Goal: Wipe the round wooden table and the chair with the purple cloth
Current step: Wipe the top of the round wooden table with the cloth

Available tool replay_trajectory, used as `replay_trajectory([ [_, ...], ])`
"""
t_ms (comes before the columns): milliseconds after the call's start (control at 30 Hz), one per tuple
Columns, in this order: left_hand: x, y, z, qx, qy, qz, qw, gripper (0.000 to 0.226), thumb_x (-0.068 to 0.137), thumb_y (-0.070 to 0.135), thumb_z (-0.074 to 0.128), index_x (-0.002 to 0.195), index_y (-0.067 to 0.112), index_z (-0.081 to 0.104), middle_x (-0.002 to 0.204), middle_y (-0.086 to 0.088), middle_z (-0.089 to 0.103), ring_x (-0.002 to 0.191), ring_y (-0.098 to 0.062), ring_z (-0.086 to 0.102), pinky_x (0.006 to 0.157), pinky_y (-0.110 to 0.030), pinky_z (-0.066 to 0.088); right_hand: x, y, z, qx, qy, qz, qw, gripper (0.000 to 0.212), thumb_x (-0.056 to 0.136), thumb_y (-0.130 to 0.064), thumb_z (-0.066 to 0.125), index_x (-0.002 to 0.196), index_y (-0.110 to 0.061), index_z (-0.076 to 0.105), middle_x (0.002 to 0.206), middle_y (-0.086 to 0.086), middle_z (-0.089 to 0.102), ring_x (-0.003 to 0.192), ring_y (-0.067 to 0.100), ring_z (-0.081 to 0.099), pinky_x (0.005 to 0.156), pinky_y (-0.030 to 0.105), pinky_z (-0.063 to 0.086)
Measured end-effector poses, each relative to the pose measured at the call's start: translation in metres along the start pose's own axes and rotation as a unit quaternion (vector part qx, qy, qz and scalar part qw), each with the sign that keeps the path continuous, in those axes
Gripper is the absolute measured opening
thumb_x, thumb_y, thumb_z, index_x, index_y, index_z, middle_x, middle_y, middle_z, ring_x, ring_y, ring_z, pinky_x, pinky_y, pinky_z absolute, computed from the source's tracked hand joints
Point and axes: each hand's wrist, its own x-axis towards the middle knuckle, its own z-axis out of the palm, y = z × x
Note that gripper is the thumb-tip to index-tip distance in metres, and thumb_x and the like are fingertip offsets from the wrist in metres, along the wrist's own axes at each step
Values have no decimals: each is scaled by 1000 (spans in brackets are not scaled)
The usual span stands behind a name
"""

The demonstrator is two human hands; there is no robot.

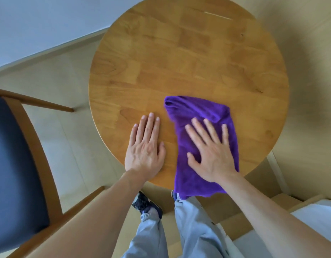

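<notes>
The round wooden table [179,58] fills the upper middle of the head view. A purple cloth [196,116] lies on its near part, with its lower end hanging over the near edge. My right hand [211,151] presses flat on the cloth, fingers spread and straight. To the left of the cloth, my left hand [145,148] rests flat on the bare wood by the near edge, fingers straight and together. The chair [17,164], with a dark blue seat and a wooden frame, stands at the left.
A pale floor surrounds the table. A white wall and skirting board [49,53] run along the upper left. My legs and a dark shoe [144,203] stand just below the table's near edge. A white object [319,215] sits at the lower right.
</notes>
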Motion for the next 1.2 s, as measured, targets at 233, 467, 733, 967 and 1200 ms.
replay_trajectory([
  [233, 0, 0, -1, 29, -19, -9, 999, 76, 96, 39, 36, 164, 13, 14, 172, -7, 8, 159, -23, 2, 128, -43, 1, -20, -71, 3, 83, -4, 227, 970, 79, 92, -49, 38, 164, -29, 11, 173, 5, 0, 158, 35, 0, 120, 69, 4],
  [467, 0, 2, 1, 22, -8, -9, 1000, 76, 95, 39, 37, 163, 13, 16, 171, -7, 12, 159, -22, 4, 129, -44, 5, -48, 34, 7, -7, -23, -47, 999, 90, 87, -57, 51, 164, -36, 9, 173, -6, 5, 159, 26, 5, 123, 64, 7],
  [733, 1, 0, 5, 17, 15, -11, 1000, 79, 93, 38, 38, 164, 13, 13, 172, -6, 11, 159, -21, 4, 128, -40, 0, -4, -45, -1, 85, 25, 339, 936, 82, 89, -45, 39, 164, -22, 14, 173, 6, 4, 158, 36, 4, 120, 70, 9],
  [967, -1, 2, 8, 12, 29, -17, 999, 78, 90, 38, 40, 163, 19, 18, 171, -3, 14, 158, -23, 8, 127, -49, 3, -20, 5, 5, 17, -4, -29, 999, 88, 87, -53, 47, 164, -26, 14, 173, 6, 1, 158, 35, 3, 121, 68, 5],
  [1200, 4, 17, -1, 36, -18, -24, 999, 73, 87, 33, 34, 160, 40, 24, 168, -15, 11, 156, -38, 5, 118, -73, 3, -15, 30, -3, 57, 21, 242, 968, 81, 90, -49, 42, 164, -30, 14, 173, -7, 6, 159, 23, 6, 124, 63, 6],
])
